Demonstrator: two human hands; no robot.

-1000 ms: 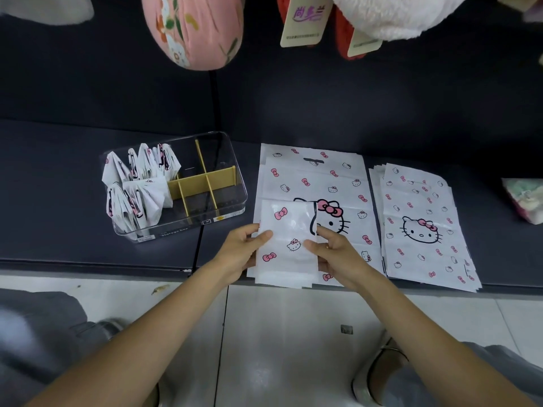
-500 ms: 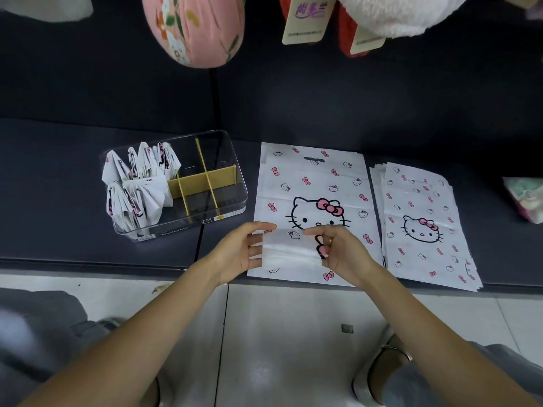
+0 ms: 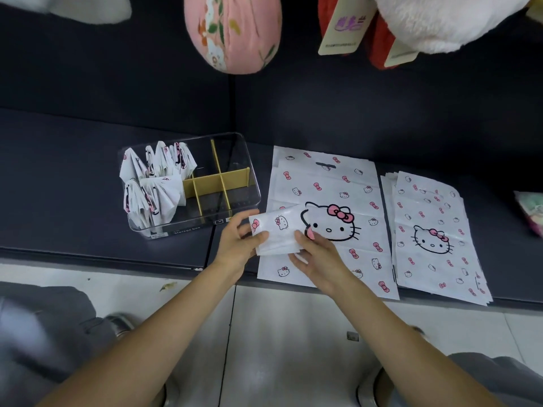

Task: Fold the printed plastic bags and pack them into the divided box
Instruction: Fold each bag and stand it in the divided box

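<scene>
Two bare hands hold a folded bag (image 3: 276, 233) just above the front edge of a dark shelf (image 3: 88, 201): the left hand (image 3: 235, 248) grips the bag's left end, thumb on top and fingers curled beneath, while the right hand (image 3: 320, 257) pinches its right end, the thumb pressed on the plastic. The small white packet, printed with a pink bow and a cat face, hovers over the near left part of a flat bag (image 3: 326, 201) lying spread on the shelf, its large cat-face print partly covered by the packet. To the right, almost touching it, lies a stack of flat bags (image 3: 432, 230) reaching the shelf's front edge. To the left, near the left hand, stands a clear divided box (image 3: 249, 186) with yellow partitions (image 3: 217, 180); folded bags (image 3: 155, 183) stand upright in its left compartments, while its right compartments hold none. A pink floral cushion (image 3: 232, 30) and a paper tag (image 3: 343, 27) hang above the shelf's back edge.
</scene>
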